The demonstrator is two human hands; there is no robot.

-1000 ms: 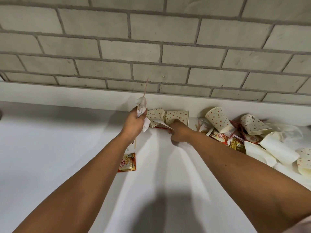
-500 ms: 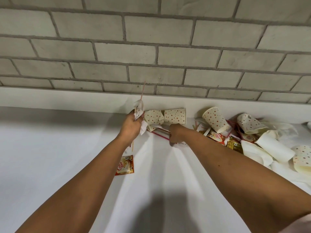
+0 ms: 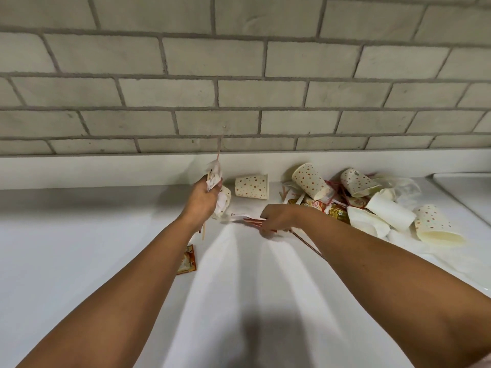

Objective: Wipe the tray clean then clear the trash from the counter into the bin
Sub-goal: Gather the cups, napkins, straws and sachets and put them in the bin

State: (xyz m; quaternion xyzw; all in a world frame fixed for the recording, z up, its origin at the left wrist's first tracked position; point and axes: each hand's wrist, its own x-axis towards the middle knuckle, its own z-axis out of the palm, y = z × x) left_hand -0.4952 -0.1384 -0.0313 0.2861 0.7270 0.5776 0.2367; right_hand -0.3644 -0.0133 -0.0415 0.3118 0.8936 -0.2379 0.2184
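White counter runs along under the grey brick wall, and the trash lies on it, towards the back edge; my left hand is raised just above the surface, its fingers curled tight round a wad of crumpled paper with a thin stick poking up past the top of my fist and out again below it; part of a dotted cup shows just behind that hand, though I cannot tell whether I have hold of it too; my right hand is down on the counter, fingers bent and pinching a bundle of red stirrers that trail back under my wrist; a white scrap lies at my fingertips, perhaps a torn wrapper, but it is blurred; between my two hands and a little further back, a spotted paper cup lies on its side; to the right of my right hand sits the heap of cups, spotted and plain ones tipped over among sachets, stirrers and clear plastic; one lone sachet lies flat beside my left forearm.
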